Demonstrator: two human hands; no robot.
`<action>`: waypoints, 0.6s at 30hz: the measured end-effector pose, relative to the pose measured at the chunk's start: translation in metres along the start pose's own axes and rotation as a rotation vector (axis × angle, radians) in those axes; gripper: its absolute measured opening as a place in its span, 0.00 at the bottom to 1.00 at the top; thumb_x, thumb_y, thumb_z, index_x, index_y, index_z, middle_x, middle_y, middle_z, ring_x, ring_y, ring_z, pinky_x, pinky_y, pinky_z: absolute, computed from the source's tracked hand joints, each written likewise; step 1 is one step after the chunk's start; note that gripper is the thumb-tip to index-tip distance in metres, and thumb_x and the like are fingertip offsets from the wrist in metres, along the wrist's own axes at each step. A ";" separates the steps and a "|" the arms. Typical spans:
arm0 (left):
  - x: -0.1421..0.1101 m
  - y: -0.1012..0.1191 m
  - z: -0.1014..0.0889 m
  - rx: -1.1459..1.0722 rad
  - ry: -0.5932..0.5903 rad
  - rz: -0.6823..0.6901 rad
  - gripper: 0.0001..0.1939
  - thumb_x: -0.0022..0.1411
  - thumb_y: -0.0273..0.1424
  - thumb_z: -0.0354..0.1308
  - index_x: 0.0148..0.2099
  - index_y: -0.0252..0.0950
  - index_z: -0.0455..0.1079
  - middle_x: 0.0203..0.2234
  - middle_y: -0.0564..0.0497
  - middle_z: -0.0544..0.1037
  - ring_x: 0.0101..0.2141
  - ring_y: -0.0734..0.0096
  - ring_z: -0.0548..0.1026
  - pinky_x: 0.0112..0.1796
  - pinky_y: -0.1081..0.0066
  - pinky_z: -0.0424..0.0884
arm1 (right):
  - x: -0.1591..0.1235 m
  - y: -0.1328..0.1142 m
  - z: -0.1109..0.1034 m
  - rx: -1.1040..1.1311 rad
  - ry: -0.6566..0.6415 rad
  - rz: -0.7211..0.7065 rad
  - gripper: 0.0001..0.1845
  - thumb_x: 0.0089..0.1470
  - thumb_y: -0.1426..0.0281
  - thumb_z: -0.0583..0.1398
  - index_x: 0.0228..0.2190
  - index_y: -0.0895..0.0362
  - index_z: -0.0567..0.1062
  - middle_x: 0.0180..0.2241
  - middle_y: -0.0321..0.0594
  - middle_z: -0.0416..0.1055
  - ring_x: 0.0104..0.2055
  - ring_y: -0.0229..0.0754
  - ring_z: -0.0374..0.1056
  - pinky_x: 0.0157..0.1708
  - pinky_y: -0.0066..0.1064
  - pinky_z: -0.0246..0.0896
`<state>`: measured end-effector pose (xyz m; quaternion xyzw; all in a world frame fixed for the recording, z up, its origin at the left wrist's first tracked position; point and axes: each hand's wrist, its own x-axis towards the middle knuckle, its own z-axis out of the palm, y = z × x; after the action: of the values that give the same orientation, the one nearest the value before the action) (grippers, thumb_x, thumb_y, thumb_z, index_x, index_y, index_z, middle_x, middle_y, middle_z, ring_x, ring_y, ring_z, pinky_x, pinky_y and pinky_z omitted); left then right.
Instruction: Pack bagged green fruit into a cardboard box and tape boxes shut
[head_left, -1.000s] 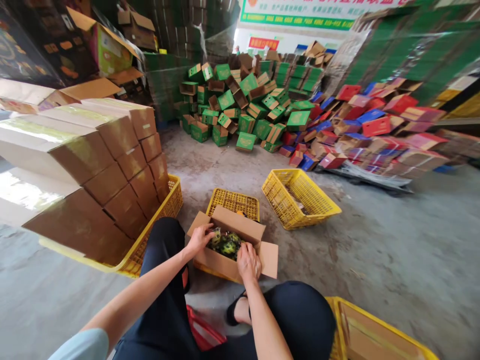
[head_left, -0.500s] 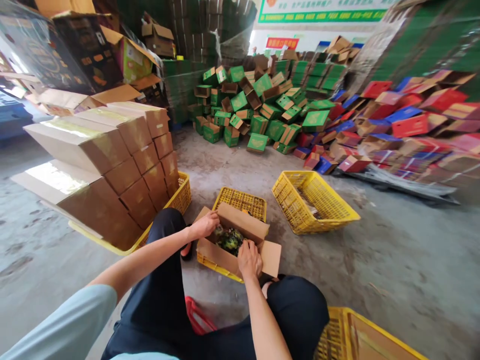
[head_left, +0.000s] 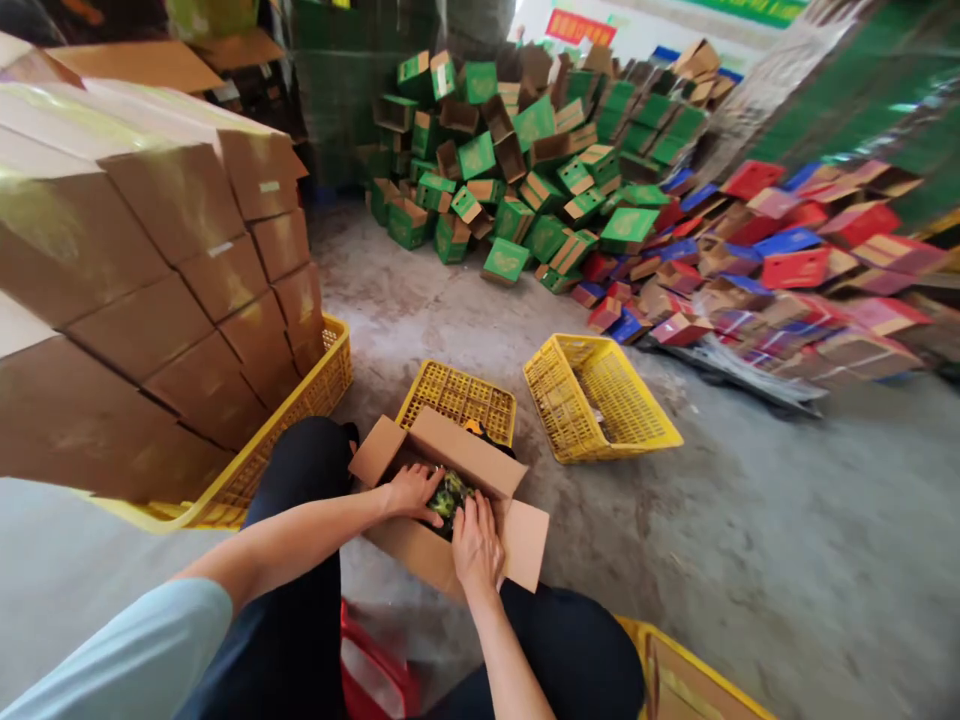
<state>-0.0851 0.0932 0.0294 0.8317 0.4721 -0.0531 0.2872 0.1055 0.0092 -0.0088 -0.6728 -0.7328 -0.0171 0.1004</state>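
An open cardboard box (head_left: 465, 450) stands between my knees with its flaps folded outward. Inside lies a dark, glossy bundle with green pieces (head_left: 450, 492), which looks wrapped in plastic; its kind is unclear. My left hand (head_left: 415, 493) reaches into the box and rests on the bundle's left side, fingers spread. On the bundle's right side lies my right hand (head_left: 477, 540), palm down with its fingers stretched out. Both hands appear to press on the bundle without gripping it. The lower part of the bundle is hidden by the box walls and my hands.
A yellow crate (head_left: 457, 400) sits just behind the box, another yellow crate (head_left: 637, 410) to its right. Stacked taped cartons (head_left: 225, 330) fill a long crate at left. Heaps of green boxes (head_left: 506, 260) and red and blue boxes (head_left: 795, 268) lie farther back.
My left hand has moved from the box's left flap down onto the bundle. My right hand's fingers have straightened over it. The view has tilted downward.
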 end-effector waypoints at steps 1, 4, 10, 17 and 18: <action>0.003 0.003 -0.002 -0.001 -0.017 -0.040 0.52 0.54 0.53 0.69 0.71 0.31 0.59 0.59 0.28 0.72 0.59 0.36 0.72 0.56 0.50 0.68 | 0.003 0.003 0.000 0.026 -0.023 -0.010 0.21 0.71 0.66 0.49 0.57 0.58 0.73 0.63 0.54 0.68 0.66 0.54 0.63 0.58 0.40 0.64; 0.010 0.006 -0.014 -0.014 -0.065 -0.086 0.38 0.56 0.49 0.67 0.62 0.32 0.70 0.56 0.31 0.76 0.55 0.40 0.76 0.53 0.55 0.72 | 0.022 0.016 -0.012 0.133 -0.133 -0.071 0.17 0.67 0.69 0.55 0.55 0.58 0.73 0.59 0.55 0.71 0.62 0.53 0.67 0.57 0.40 0.67; 0.010 -0.011 -0.040 -0.051 -0.081 -0.197 0.23 0.59 0.46 0.61 0.46 0.31 0.77 0.41 0.34 0.83 0.43 0.45 0.83 0.42 0.62 0.76 | 0.065 0.056 -0.046 0.272 -0.394 -0.161 0.13 0.61 0.80 0.53 0.36 0.56 0.76 0.39 0.46 0.77 0.44 0.47 0.76 0.49 0.36 0.70; -0.002 -0.023 -0.055 -0.272 -0.002 -0.336 0.29 0.63 0.43 0.58 0.60 0.32 0.62 0.47 0.34 0.82 0.48 0.45 0.81 0.44 0.62 0.74 | 0.069 0.018 -0.036 0.505 -0.360 -0.220 0.29 0.64 0.68 0.59 0.64 0.55 0.63 0.62 0.50 0.69 0.63 0.51 0.68 0.62 0.42 0.65; -0.003 -0.021 -0.058 -0.288 -0.024 -0.350 0.30 0.63 0.42 0.58 0.61 0.32 0.61 0.47 0.34 0.81 0.49 0.45 0.81 0.45 0.61 0.73 | 0.070 0.011 -0.035 0.461 -0.384 -0.231 0.32 0.62 0.70 0.60 0.66 0.55 0.62 0.63 0.51 0.68 0.64 0.53 0.66 0.62 0.44 0.65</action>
<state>-0.1143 0.1299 0.0689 0.6868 0.6086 -0.0440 0.3948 0.1158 0.0732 0.0364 -0.5357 -0.7944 0.2654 0.1072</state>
